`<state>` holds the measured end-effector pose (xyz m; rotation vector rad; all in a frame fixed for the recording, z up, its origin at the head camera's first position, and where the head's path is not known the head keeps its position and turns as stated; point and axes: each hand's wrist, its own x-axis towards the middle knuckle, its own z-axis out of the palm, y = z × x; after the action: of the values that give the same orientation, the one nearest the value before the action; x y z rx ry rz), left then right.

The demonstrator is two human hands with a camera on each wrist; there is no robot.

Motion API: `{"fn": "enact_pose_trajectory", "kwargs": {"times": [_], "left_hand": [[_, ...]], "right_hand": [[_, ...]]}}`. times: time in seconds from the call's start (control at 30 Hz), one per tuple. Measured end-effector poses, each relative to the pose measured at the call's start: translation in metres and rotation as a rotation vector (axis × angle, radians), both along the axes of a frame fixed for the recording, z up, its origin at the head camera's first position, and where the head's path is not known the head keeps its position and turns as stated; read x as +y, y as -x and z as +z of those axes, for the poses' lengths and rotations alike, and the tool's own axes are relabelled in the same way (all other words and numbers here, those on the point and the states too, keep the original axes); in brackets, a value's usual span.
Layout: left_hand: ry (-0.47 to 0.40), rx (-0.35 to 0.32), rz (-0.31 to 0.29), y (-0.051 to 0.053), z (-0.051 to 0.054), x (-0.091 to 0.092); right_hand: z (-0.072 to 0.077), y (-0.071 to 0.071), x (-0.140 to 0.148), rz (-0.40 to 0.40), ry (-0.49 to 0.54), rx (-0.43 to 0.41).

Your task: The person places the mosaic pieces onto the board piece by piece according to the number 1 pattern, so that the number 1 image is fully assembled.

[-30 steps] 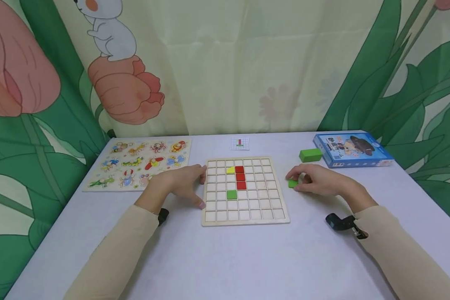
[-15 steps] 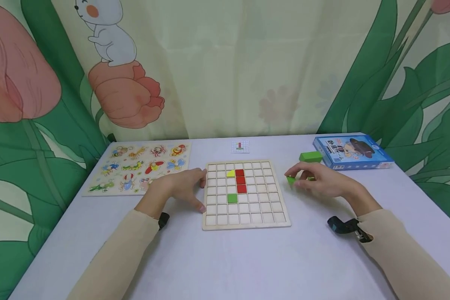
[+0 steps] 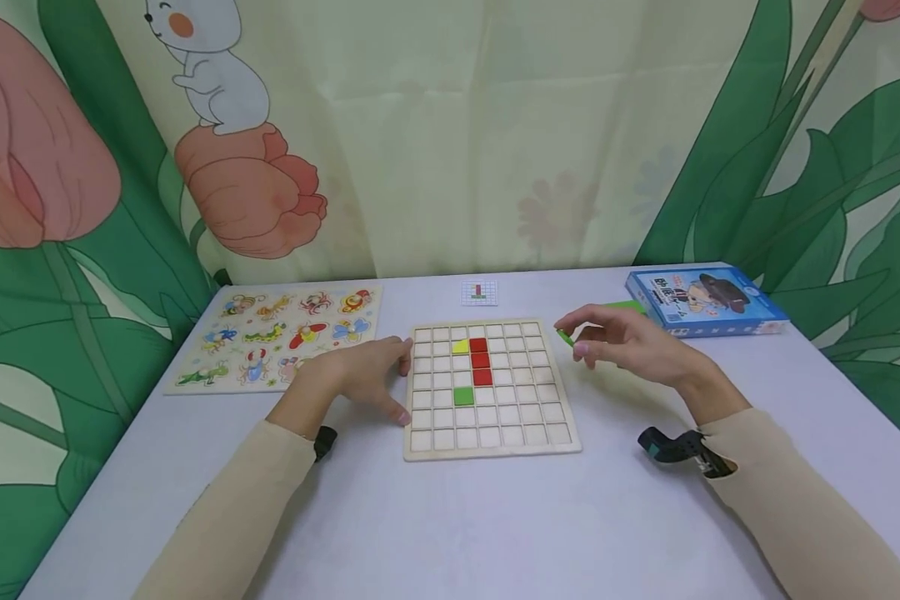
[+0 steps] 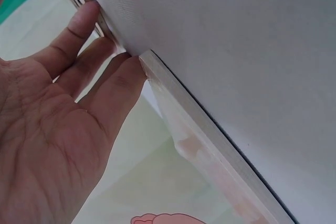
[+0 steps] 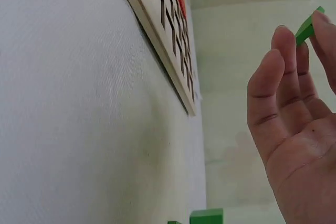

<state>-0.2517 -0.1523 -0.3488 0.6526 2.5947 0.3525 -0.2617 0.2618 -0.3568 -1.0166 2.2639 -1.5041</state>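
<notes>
A wooden grid board (image 3: 525,429) lies mid-table. It bears a short column of red tiles (image 3: 482,360), a yellow piece (image 3: 461,347) beside the top one and a green tile (image 3: 463,396) lower left. My left hand (image 3: 354,377) rests at the board's left edge, thumb and fingers spread and touching it. Off the board's right side, my right hand (image 3: 633,343) pinches a thin green tile (image 3: 565,337) between thumb and fingertips, raised above the table. The right wrist view shows this tile (image 5: 308,27) tilted, partly hidden by the thumb.
An insect picture board (image 3: 270,337) lies at the left, close to my left hand. A small pattern card (image 3: 479,292) sits behind the grid board. At the back right are a blue box (image 3: 708,300) and a green block (image 3: 627,306), partly hidden by my right hand.
My right hand has lifted the green tile off the table and moved slightly left and up towards the grid board. My left hand stays at the board's edge.
</notes>
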Motion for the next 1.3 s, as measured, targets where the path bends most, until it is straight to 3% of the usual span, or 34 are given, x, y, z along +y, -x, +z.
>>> {"fn": "enact_pose_trajectory", "kwargs": {"times": [0.23,0.57,0.9,1.3], "left_hand": [[-0.004,0.007,0.02,0.002,0.001,-0.004],[-0.019,-0.009,0.005,-0.002,-0.005,-0.006],[0.005,0.018,0.009,0.0,-0.003,-0.002],[-0.003,0.012,0.0,0.0,-0.001,-0.002]], "right_hand": [[0.006,-0.002,-0.016,0.037,0.072,-0.042],[-0.006,0.0,-0.034,0.122,0.124,-0.127],[-0.001,0.006,-0.057,0.123,0.045,-0.123],[-0.009,0.004,-0.083,0.114,-0.141,-0.056]]}}
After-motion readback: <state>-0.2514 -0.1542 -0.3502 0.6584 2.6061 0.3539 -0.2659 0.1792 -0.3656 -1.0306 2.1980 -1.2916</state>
